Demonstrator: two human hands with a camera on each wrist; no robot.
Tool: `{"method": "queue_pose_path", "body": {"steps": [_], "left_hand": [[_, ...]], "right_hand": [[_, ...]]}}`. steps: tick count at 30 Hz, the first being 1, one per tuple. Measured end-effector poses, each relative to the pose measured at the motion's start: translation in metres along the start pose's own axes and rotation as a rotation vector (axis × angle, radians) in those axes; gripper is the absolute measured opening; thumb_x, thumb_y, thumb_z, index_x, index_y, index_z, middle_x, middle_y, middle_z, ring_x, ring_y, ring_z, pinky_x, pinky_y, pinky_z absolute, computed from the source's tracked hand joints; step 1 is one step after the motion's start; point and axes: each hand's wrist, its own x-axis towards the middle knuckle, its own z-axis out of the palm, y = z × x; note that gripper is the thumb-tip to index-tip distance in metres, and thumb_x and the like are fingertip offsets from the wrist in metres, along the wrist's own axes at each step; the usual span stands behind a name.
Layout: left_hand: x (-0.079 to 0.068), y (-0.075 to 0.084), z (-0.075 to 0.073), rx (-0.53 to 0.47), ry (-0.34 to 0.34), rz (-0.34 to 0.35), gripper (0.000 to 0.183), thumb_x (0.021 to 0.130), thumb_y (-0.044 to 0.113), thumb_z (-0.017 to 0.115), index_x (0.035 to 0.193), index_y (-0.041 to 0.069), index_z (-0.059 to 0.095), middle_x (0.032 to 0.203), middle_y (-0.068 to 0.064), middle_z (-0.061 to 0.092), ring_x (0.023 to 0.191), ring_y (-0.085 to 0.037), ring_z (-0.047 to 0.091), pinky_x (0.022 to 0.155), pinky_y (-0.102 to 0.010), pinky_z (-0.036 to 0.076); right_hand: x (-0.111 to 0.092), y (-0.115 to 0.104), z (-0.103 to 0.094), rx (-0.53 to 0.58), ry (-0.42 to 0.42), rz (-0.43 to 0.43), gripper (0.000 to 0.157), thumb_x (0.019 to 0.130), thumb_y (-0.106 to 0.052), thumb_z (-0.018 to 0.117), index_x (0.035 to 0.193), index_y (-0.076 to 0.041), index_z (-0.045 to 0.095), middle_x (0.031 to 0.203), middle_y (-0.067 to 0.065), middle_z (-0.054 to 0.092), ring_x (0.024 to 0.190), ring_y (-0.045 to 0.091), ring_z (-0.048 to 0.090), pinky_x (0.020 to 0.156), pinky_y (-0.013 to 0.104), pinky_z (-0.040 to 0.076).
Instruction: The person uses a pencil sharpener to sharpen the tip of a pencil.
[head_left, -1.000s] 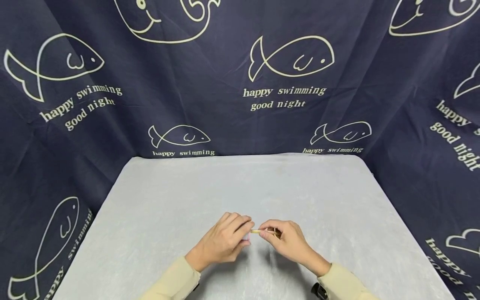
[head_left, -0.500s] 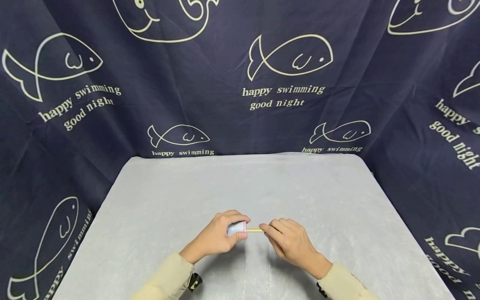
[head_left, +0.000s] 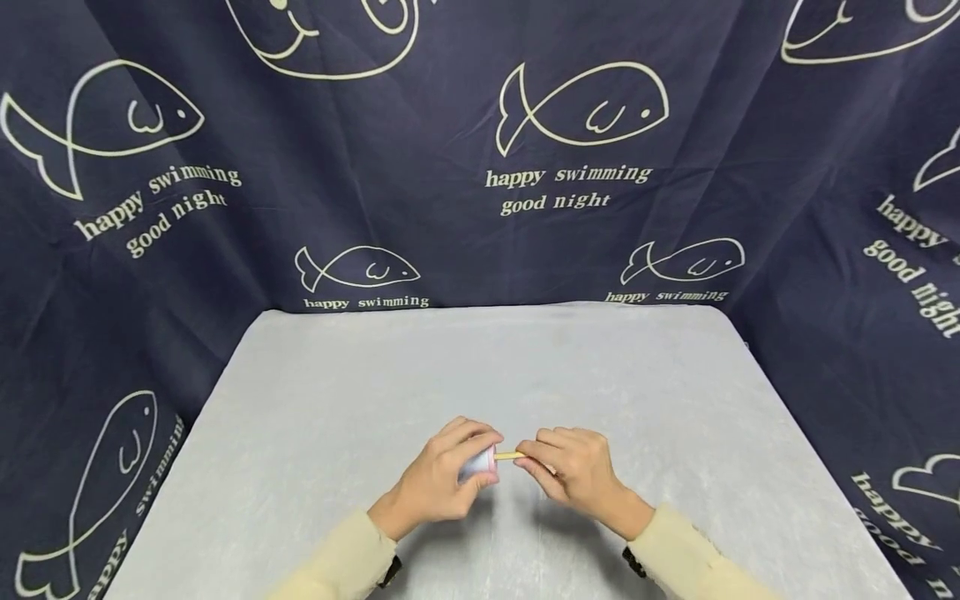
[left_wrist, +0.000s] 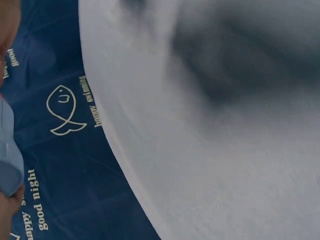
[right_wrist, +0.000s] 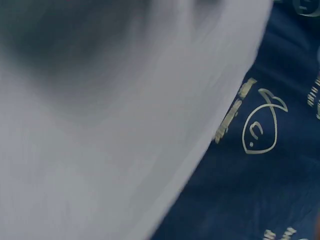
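Observation:
Over the middle of the near table, my left hand (head_left: 435, 475) holds a light blue pencil sharpener (head_left: 474, 463) with a pink end, thumb below and fingers above. A thin yellow pencil (head_left: 507, 456) runs from that pink end to my right hand (head_left: 577, 467), which pinches it between thumb and curled fingers. The rest of the pencil is hidden in the right hand. At the left edge of the left wrist view, part of the blue sharpener (left_wrist: 9, 155) shows between the fingers. The right wrist view shows neither the sharpener nor the pencil.
A pale grey cloth covers the table (head_left: 480, 367). Dark blue curtains (head_left: 450, 167) with fish drawings and lettering hang behind it and along both sides. Dark bands (head_left: 633, 562) sit at the sleeve cuffs.
My left hand has turned, baring more of the sharpener between thumb and fingers. The right fingers have shifted around the pencil, which stays in line with the sharpener's pink end.

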Motion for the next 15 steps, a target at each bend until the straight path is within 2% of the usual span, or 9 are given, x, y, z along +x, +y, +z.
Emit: {"method": "queue_pose_path", "body": {"steps": [3, 5, 7, 9, 11, 15], "left_hand": [[-0.002, -0.003, 0.003, 0.191, 0.043, 0.174, 0.031, 0.097, 0.030, 0.052, 0.112, 0.005, 0.062, 0.107, -0.008, 0.063, 0.091, -0.016, 0.058, 0.079, -0.027, 0.047], [-0.002, -0.005, 0.005, 0.292, 0.067, 0.265, 0.035, 0.101, 0.032, 0.041, 0.111, 0.005, 0.061, 0.106, -0.008, 0.063, 0.089, -0.017, 0.057, 0.078, -0.029, 0.045], [-0.002, -0.006, 0.007, 0.365, 0.098, 0.330, 0.036, 0.103, 0.031, 0.036, 0.109, 0.005, 0.061, 0.104, -0.009, 0.063, 0.086, -0.018, 0.057, 0.076, -0.030, 0.045], [-0.003, -0.006, 0.010, 0.418, 0.119, 0.369, 0.035, 0.103, 0.028, 0.035, 0.107, 0.004, 0.061, 0.103, -0.009, 0.064, 0.085, -0.019, 0.058, 0.075, -0.030, 0.045], [-0.004, -0.006, 0.012, 0.463, 0.137, 0.399, 0.034, 0.103, 0.027, 0.036, 0.105, 0.005, 0.061, 0.103, -0.009, 0.065, 0.084, -0.020, 0.059, 0.075, -0.030, 0.046], [-0.006, -0.007, 0.016, 0.517, 0.156, 0.429, 0.035, 0.103, 0.025, 0.034, 0.103, 0.005, 0.062, 0.102, -0.009, 0.066, 0.083, -0.019, 0.059, 0.073, -0.030, 0.046]], "right_hand": [[-0.003, -0.006, -0.004, 0.227, -0.191, 0.346, 0.014, 0.087, -0.030, 0.069, 0.078, -0.021, 0.074, 0.055, -0.015, 0.051, 0.046, -0.009, 0.030, 0.041, 0.009, 0.025], [-0.003, -0.009, -0.007, 0.335, -0.312, 0.574, 0.008, 0.083, -0.028, 0.072, 0.079, -0.021, 0.076, 0.054, -0.015, 0.054, 0.044, -0.009, 0.030, 0.039, 0.013, 0.025], [-0.001, -0.011, -0.010, 0.407, -0.412, 0.739, 0.009, 0.083, -0.027, 0.072, 0.081, -0.020, 0.077, 0.056, -0.013, 0.060, 0.043, -0.006, 0.034, 0.040, 0.017, 0.030], [0.001, -0.010, -0.011, 0.451, -0.480, 0.832, 0.010, 0.083, -0.027, 0.072, 0.082, -0.018, 0.077, 0.058, -0.009, 0.064, 0.042, -0.003, 0.035, 0.041, 0.019, 0.032], [0.002, -0.010, -0.010, 0.488, -0.521, 0.883, 0.011, 0.083, -0.026, 0.072, 0.082, -0.017, 0.077, 0.063, -0.005, 0.068, 0.043, -0.002, 0.036, 0.042, 0.019, 0.033], [0.003, -0.007, -0.009, 0.530, -0.571, 0.916, 0.010, 0.083, -0.024, 0.072, 0.078, -0.017, 0.076, 0.065, 0.000, 0.067, 0.046, -0.001, 0.034, 0.044, 0.018, 0.030]]}}
